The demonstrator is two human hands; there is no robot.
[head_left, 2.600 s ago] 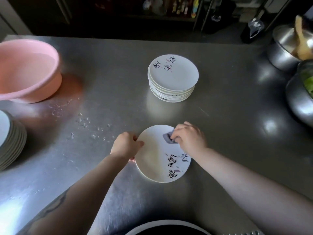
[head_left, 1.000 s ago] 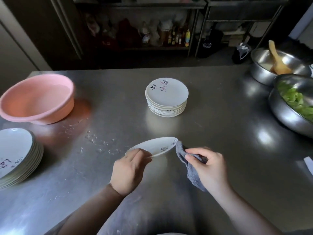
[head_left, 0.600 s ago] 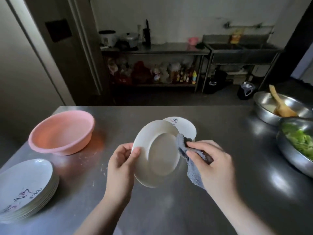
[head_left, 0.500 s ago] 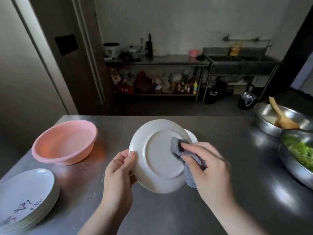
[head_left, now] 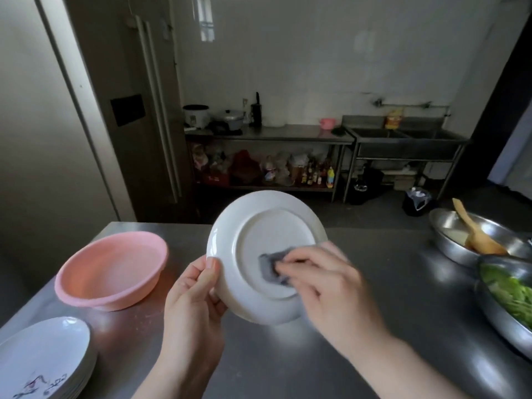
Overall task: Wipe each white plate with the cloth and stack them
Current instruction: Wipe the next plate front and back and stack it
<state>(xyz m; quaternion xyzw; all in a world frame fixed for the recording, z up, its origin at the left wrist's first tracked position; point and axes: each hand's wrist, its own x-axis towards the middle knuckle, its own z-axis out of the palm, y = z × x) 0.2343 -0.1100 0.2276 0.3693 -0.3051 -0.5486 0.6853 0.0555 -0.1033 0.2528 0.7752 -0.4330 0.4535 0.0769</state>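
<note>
A white plate (head_left: 259, 240) is held upright above the steel table, its underside facing me. My left hand (head_left: 195, 295) grips its left rim, thumb on the back. My right hand (head_left: 325, 286), blurred with motion, presses a grey cloth (head_left: 269, 267) against the plate's base. A stack of white plates (head_left: 43, 361) with painted marks sits at the table's near left corner. The other plate stack in the middle of the table is hidden behind the raised plate.
A pink plastic basin (head_left: 112, 272) stands at the left of the steel table (head_left: 388, 326). At the right are a steel bowl with a wooden spatula (head_left: 475, 240) and a steel bowl of green leaves (head_left: 509, 295). Shelves and a sink stand beyond.
The plate was lifted off the table and turned so its underside faces me. My right hand with the cloth moved from the rim onto the base, and my view tilted upward.
</note>
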